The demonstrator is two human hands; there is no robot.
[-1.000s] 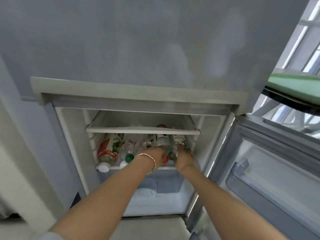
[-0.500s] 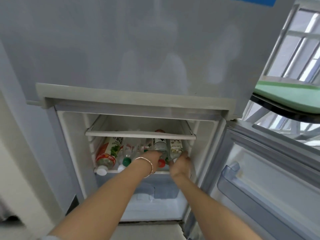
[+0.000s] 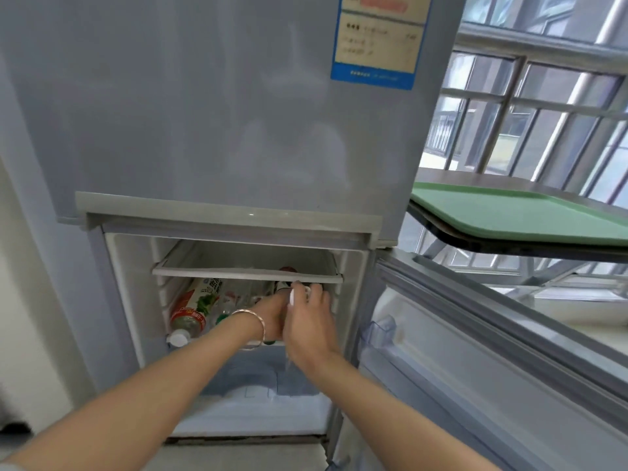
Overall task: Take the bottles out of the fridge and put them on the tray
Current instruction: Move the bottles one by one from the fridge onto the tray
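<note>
The fridge's lower compartment [image 3: 129,300] is open, with several bottles lying on its middle shelf. A bottle with a red-and-green label and white cap [image 3: 193,309] lies at the left, and a clear bottle with a green cap [image 3: 226,309] is beside it. My left hand [image 3: 270,316], a bracelet on its wrist, reaches onto the shelf and grips a bottle that it mostly hides. My right hand [image 3: 311,317] is beside it, fingers curled round a second bottle [image 3: 306,288] at the shelf's right end. A green tray [image 3: 516,212] lies on a table to the right.
The open fridge door [image 3: 492,351] swings out at the right, with a clear door bin [image 3: 380,331]. An upper glass shelf [image 3: 244,270] sits just above the bottles. A crisper drawer [image 3: 251,379] is below. The table with the tray stands in front of barred windows [image 3: 530,103].
The camera has tilted up, bringing the fridge label and tray into view. Both hands stay on the bottles at the shelf's right; the right hand has moved further over its bottle.
</note>
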